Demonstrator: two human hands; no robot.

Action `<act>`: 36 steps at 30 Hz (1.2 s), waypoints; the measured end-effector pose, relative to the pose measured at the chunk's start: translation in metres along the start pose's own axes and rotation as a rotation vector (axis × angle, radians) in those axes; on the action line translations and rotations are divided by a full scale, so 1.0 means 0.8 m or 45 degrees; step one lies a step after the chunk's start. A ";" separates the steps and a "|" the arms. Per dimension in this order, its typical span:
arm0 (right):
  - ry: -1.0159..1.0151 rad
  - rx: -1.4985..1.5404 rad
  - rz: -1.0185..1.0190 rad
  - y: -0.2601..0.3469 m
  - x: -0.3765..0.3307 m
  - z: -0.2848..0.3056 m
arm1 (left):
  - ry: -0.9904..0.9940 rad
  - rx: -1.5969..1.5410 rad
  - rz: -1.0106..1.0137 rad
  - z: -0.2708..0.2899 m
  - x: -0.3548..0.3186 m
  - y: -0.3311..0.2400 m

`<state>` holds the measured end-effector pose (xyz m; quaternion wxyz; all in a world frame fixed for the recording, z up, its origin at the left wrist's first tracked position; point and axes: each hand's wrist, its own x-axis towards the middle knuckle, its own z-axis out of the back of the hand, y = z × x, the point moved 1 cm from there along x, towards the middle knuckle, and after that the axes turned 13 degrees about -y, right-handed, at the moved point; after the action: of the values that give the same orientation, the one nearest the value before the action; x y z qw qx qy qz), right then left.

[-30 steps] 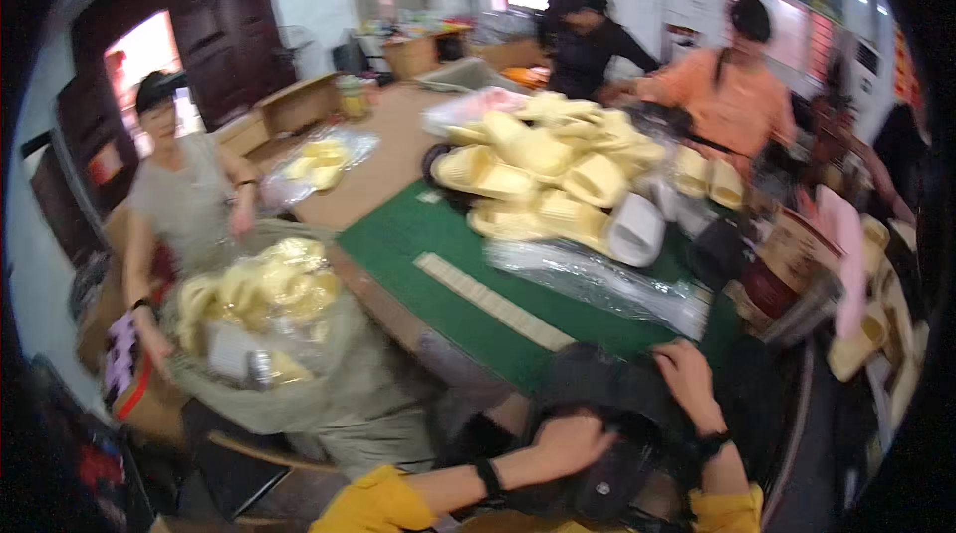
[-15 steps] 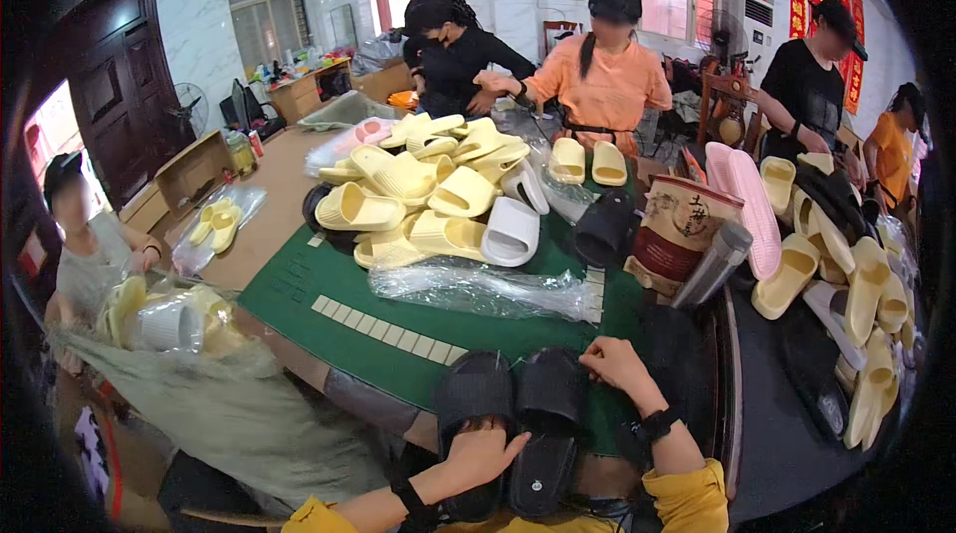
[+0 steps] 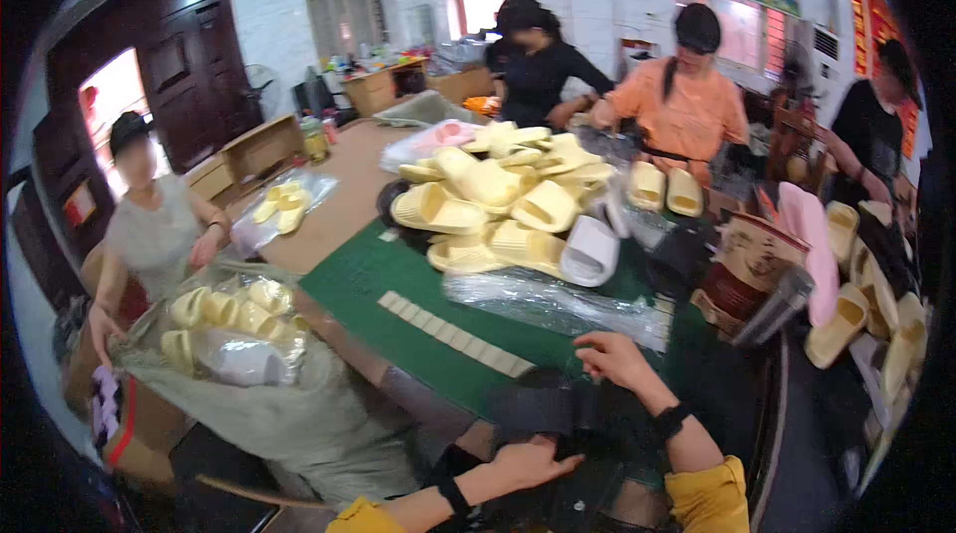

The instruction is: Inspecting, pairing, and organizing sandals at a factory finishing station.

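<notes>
Before me lies a pair of black slide slippers, blurred now. My left hand (image 3: 528, 465) is at the left black slide (image 3: 533, 402), its fingers hidden at the strap and its thumb stretched to the right. The right black slide (image 3: 588, 488) is beside it, dark and hard to make out. Just above and right of the pair is my right hand (image 3: 615, 364), with fingers curled and tips together; anything between them is too small to name. Ahead, a row of pale rectangular pieces (image 3: 453, 334) lies on the green mat (image 3: 349, 279).
A heap of pale yellow slides (image 3: 498, 190), a white slide (image 3: 591, 251) and clear plastic bags (image 3: 538, 296) are ahead. A pouch (image 3: 747, 269) and steel flask (image 3: 777, 306) stand right. At left, a person handles a sack (image 3: 289, 424) of bagged slides. Other people stand across the table.
The view has swung left, so the table appears shifted right. My right hand has drawn its fingertips together away from the slide's strap. The person at left now reaches to the sack's rim.
</notes>
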<state>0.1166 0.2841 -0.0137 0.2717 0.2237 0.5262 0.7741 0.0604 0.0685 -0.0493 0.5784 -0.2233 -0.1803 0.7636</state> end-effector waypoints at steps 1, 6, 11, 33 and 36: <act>0.114 0.050 -0.084 0.000 0.005 -0.006 | 0.006 0.006 -0.061 -0.005 -0.001 0.005; 0.123 0.024 -0.177 0.003 0.002 -0.004 | -0.225 -0.038 0.050 -0.038 0.007 0.004; 0.058 0.153 -0.217 -0.009 0.002 -0.006 | -0.177 -0.029 0.066 -0.011 0.003 0.009; -0.342 0.134 0.284 0.024 -0.074 -0.039 | -0.565 -0.879 -0.362 0.069 0.084 0.016; -0.453 0.200 0.121 0.014 -0.070 -0.039 | -0.551 -1.077 -0.248 0.055 0.096 0.019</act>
<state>0.1366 0.2222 -0.0177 0.3051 0.4020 0.5177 0.6909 0.0061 0.1374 -0.0309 0.4548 -0.2569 -0.6113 0.5945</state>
